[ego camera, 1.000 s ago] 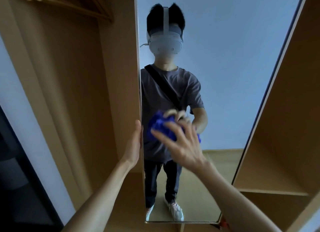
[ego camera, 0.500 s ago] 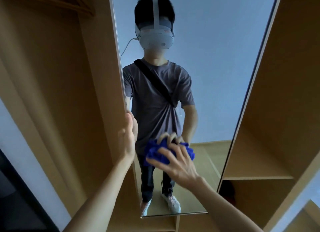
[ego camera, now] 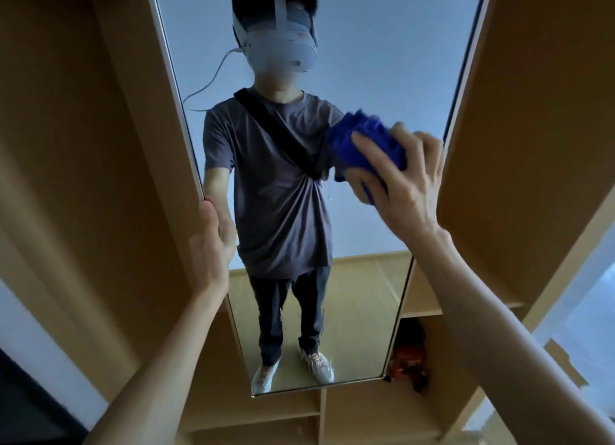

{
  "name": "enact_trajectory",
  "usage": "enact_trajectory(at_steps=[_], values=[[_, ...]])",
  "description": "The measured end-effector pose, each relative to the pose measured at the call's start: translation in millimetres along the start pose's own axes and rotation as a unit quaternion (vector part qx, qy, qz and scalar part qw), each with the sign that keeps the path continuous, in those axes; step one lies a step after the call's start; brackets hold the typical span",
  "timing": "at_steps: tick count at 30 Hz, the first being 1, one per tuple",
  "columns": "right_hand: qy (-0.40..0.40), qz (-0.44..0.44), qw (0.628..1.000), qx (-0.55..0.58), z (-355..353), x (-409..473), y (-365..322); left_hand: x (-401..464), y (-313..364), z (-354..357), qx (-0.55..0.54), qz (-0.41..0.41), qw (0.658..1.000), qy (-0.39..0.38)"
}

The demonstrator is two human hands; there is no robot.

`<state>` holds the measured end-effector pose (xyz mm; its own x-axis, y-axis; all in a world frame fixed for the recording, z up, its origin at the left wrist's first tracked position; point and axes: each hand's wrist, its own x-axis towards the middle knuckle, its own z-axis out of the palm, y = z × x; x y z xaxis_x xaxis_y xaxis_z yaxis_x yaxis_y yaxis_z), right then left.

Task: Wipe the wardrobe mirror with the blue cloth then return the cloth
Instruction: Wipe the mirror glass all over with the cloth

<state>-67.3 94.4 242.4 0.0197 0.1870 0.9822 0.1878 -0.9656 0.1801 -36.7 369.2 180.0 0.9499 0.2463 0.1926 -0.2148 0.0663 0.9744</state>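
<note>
Head view, the only one: your right hand (ego camera: pixel 399 185) is up near the right edge of the mirror (ego camera: pixel 382 61), fingers (ego camera: pixel 369 155) curled around one bunched blue cloth (ego camera: pixel 362 145) and pressing it flat against the glass at about the height of the reflected shoulder. The cloth sits between your palm and the mirror, just inside the right frame edge. Your left hand (ego camera: pixel 213 241) is on the mirror's left edge, lower down; the thumb lies along the front and the fingers wrap round behind the edge out of sight, so it looks like a grip on the door edge. One mirror, one cloth, two hands, both forearms bare and reaching up from the bottom of the frame. In the glass you see one reflected person in a grey T-shirt with a dark strap across the chest, dark trousers and pale shoes, wearing a white headset (ego camera: pixel 283 48) with a cable trailing off to the left. Wooden wardrobe panels (ego camera: pixel 83 145) stand on both sides of the mirror. Below right, one shelf (ego camera: pixel 429 311) shows, and under it something red and dark (ego camera: pixel 409 358), too blurred to name.
</note>
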Motion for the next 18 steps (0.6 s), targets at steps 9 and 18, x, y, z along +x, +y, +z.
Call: enact_trajectory(at_steps=[9, 18], values=[[-0.168, -0.131, 0.976, 0.05, -4, -155, -49, -1, 2, -1, 0.01, 0.025, 1.0, 0.005], [-0.19, -0.186, 0.963, 0.052, -22, -139, 2, 1, -2, 0, 0.011, 0.044, 0.999, -0.008]])
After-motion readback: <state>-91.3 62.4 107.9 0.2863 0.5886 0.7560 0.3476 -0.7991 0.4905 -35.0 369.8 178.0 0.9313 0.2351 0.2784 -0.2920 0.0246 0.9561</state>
